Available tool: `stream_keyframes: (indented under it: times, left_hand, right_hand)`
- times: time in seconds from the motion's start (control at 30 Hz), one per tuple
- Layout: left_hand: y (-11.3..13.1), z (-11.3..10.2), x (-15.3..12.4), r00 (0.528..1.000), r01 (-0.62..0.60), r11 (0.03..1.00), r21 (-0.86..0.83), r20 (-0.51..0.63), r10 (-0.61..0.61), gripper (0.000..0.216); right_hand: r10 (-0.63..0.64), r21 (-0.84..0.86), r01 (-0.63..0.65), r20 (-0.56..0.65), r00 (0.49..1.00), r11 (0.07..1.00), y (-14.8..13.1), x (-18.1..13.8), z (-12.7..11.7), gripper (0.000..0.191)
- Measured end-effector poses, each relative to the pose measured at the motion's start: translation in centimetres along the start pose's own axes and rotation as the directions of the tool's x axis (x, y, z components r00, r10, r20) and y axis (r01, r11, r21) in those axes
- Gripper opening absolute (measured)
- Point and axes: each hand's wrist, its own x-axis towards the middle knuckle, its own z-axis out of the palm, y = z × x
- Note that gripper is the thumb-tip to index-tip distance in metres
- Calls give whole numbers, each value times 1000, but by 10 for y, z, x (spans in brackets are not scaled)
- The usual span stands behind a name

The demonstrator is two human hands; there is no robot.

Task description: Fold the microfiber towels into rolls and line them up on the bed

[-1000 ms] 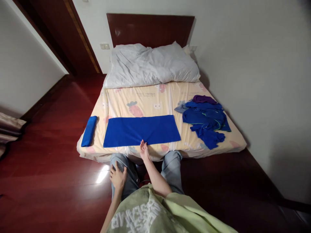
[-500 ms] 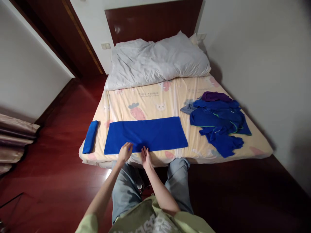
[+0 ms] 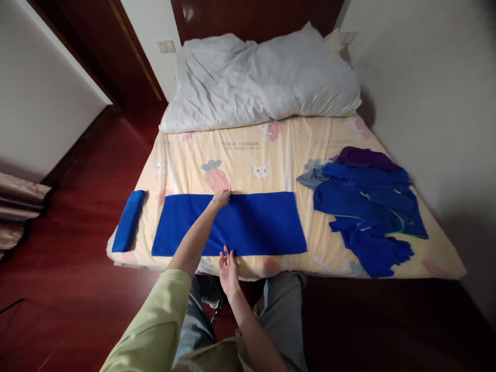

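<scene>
A blue cloth, like a towel, lies spread as a wide rectangle near the front edge of the bed. My left hand reaches across it to its far edge, fingers closed on the fabric there. At the near edge, my right hand rests palm up with its fingers apart, the fingertips touching the cloth's border. To the left lies a rolled blue cloth at the bed's corner.
A loose pile of blue clothes, with a purple piece and a grey piece, lies on the right side of the bed. A large white pillow or quilt lies by the headboard. The patterned sheet covers the mattress.
My left hand has moved forward from near the cloth's near edge to its far edge. My right hand stays by the near edge. The view has shifted closer over the bed.
</scene>
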Motion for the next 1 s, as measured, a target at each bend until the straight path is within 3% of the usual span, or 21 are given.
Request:
stream_keyframes:
  times: [0.23, 0.47, 0.7, 0.83, 0.9, 1.0]
  left_hand:
    - [-8, -3, 17, 998, 69, 997, -39, 11, -69, 22]
    - [-2, -25, 3, 995, 81, 973, -217, -36, -91, 25]
    - [7, -56, -35, 973, -14, 903, -430, -213, -86, 28]
    - [13, -85, -64, 936, -78, 871, -486, -336, -103, 29]
    - [15, -104, -83, 914, -112, 861, -495, -391, -106, 32]
    - [16, -135, -117, 880, -197, 825, -530, -466, -89, 39]
  right_hand:
    - [26, -3, -26, -25, 999, 1000, -3, -1, 1, 35]
    - [-1, 10, 1, -4, 1000, 1000, -4, -5, 2, 35]
    - [-121, -159, 133, 84, 989, 978, -16, -30, 4, 45]
    - [-218, -258, 246, 131, 967, 935, -39, -53, 12, 53]
    - [-300, -300, 339, 170, 939, 892, -60, -66, 20, 55]
    - [-446, -356, 520, 271, 853, 777, -103, -86, 36, 57]
